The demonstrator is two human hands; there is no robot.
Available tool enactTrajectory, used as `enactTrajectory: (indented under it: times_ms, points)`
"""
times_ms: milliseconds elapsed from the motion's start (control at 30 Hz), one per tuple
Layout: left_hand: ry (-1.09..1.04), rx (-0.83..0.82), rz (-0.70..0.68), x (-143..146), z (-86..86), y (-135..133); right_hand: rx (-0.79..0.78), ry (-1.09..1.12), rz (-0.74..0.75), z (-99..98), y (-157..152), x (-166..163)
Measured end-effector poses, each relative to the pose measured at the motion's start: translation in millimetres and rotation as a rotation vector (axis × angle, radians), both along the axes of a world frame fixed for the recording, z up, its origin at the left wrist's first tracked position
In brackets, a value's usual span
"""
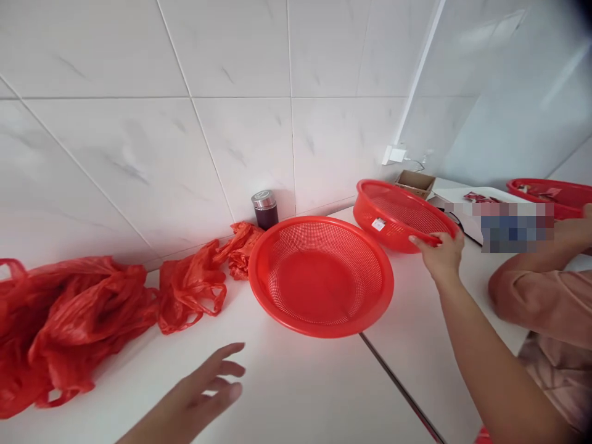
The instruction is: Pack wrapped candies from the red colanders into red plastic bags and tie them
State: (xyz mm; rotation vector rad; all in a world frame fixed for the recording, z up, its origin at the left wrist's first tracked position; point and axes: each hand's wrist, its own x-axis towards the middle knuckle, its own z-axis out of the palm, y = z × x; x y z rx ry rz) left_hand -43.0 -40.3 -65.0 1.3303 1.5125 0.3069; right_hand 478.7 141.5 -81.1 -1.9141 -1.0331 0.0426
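My right hand (441,253) grips the near rim of a red plastic colander (393,213), which is tilted and carries a small white label on its side. A second red colander (319,277) sits upright on the white table (287,382), just left of the first, with nothing inside it. My left hand (210,382) hovers over the table in front of that second colander, its fingers spread and holding nothing. The fingertips of my right hand behind the rim are partly hidden.
Red plastic bags (83,320) lie crumpled along the left. A dark jar (265,209) with a silver lid stands by the tiled wall. A metal strip (398,382) runs across the table. At right are a cardboard box (416,183), a red basket (550,191) and another person's arm (541,259).
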Motion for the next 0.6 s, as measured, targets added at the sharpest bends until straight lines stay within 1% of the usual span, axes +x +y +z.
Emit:
enactTrajectory:
  times_ms: [67,133,200,300,367,467,533,600]
  points:
    - [-0.105,-0.047,-0.029,27,8.1,11,0.142,0.028,-0.028,12.1,-4,4]
    - [-0.226,-0.047,0.0,47,12.3,20,0.241,-0.033,0.003,27.5,-17,3]
    - [-0.334,-0.022,0.065,65,14.8,32,0.328,-0.132,0.081,43.5,-38,-6]
    - [-0.445,0.051,0.119,93,14.2,53,0.387,-0.268,0.238,63.1,-74,-30]
    - [-0.482,0.092,0.075,113,8.9,68,0.401,-0.307,0.316,71.9,-94,-48]
    - [-0.466,0.084,-0.012,138,-5.5,84,0.403,-0.28,0.409,80.3,-116,-73]
    - [-0.454,0.067,-0.036,145,-15.3,87,0.39,-0.229,0.503,83.2,-126,-88]
    - [-0.47,0.098,-0.033,140,-22.5,81,0.372,-0.177,0.616,83.1,-137,-102]
